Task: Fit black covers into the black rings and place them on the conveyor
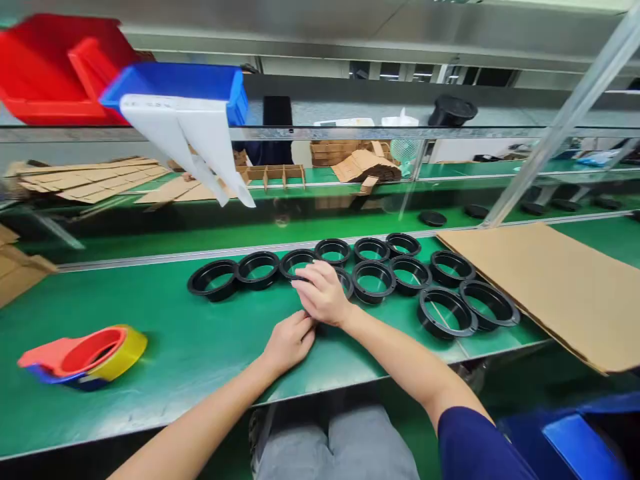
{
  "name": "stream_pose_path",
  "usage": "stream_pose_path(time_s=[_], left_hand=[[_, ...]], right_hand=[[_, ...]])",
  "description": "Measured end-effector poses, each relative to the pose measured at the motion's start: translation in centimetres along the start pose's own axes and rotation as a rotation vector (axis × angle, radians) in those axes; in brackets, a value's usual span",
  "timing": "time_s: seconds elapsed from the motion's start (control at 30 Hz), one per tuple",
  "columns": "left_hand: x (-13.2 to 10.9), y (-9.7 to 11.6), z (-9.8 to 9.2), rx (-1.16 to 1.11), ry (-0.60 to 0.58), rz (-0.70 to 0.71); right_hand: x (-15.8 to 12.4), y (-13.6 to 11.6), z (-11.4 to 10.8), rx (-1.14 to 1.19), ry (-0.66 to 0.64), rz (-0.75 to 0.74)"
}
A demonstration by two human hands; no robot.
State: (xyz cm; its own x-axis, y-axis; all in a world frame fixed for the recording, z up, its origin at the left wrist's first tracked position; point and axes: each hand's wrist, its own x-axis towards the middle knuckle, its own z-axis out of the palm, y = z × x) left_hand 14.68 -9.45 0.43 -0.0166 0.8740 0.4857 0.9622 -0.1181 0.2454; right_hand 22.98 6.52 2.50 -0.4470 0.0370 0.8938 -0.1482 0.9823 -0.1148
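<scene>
Several black plastic rings (373,280) lie in two rows on the green bench top (165,333). My right hand (323,293) rests over one ring in the near row, fingers curled on its rim; most of that ring is hidden. My left hand (290,343) sits just below and to the left, fingertips touching the same spot under my right hand. What the left fingers grip is hidden. The leftmost ring (213,279) lies apart from both hands.
A tape dispenser (83,357) with yellow tape lies at the left front. A flat cardboard sheet (550,287) overhangs the right end. Red bin (55,67) and blue bin (185,83) hang above left. Folded cartons (90,180) sit behind the rail.
</scene>
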Motion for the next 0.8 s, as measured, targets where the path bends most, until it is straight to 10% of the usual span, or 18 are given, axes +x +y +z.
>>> stream_pose_path(time_s=[0.23,0.47,0.8], left_hand=[[0.5,-2.9,-1.2,0.106,0.273,-0.168],[6.1,-7.6,-1.1,0.305,0.016,-0.243],[7.3,-7.6,-0.7,0.371,0.072,-0.344]], right_hand=[[-2.6,-3.2,1.1,0.091,0.071,-0.335],[-1.8,-3.2,1.3,0.114,-0.071,-0.313],[-1.4,-1.6,1.4,0.11,-0.249,-0.23]])
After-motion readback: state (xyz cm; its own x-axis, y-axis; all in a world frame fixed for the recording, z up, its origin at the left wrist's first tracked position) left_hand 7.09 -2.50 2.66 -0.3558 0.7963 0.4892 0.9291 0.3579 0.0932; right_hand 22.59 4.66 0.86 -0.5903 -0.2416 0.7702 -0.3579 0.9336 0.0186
